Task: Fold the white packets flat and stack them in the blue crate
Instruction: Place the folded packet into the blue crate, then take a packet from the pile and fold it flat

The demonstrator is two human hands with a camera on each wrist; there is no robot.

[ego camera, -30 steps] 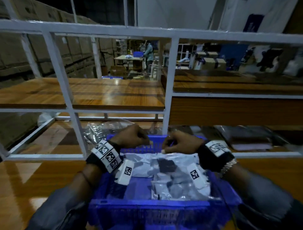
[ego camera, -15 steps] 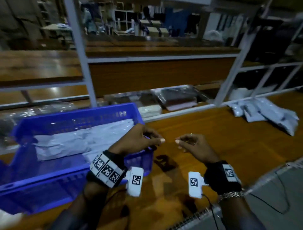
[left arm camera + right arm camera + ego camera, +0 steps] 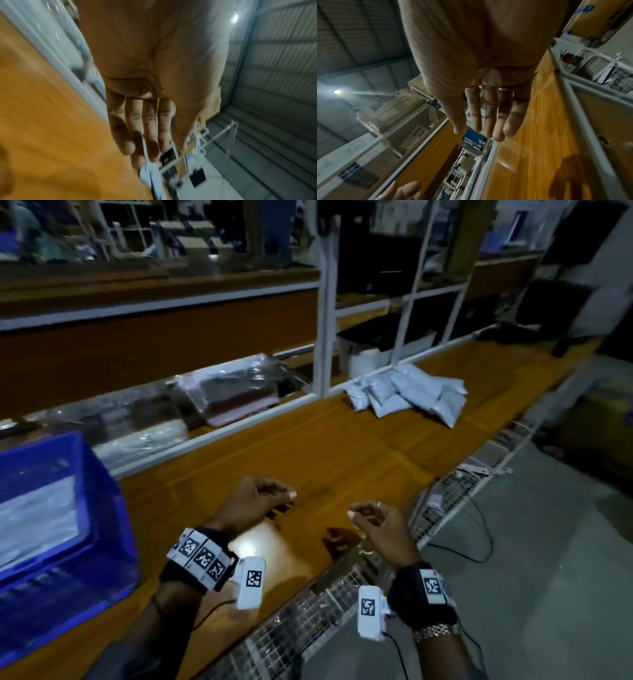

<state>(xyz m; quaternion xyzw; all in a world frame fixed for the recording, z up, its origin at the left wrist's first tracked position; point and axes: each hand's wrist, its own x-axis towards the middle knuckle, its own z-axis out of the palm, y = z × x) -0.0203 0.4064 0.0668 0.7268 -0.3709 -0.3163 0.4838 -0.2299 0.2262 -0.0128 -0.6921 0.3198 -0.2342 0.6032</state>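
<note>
The blue crate stands at the left edge of the wooden bench, with flattened white packets lying inside. A loose pile of white packets lies far off at the bench's upper right. My left hand and right hand hover empty over the bench's middle, facing each other, well short of the pile. In the wrist views the fingers of my left hand and the fingers of my right hand hang relaxed and hold nothing.
A white metal frame runs along the back of the bench. Behind it lie plastic-wrapped bundles. A wire mesh rack and a black cable sit at the bench's right front edge, with grey floor beyond.
Both hands left the packet in the crate and moved right over the bare bench. The view swung right, so the crate slid to the left edge and the packet pile came nearer centre.
</note>
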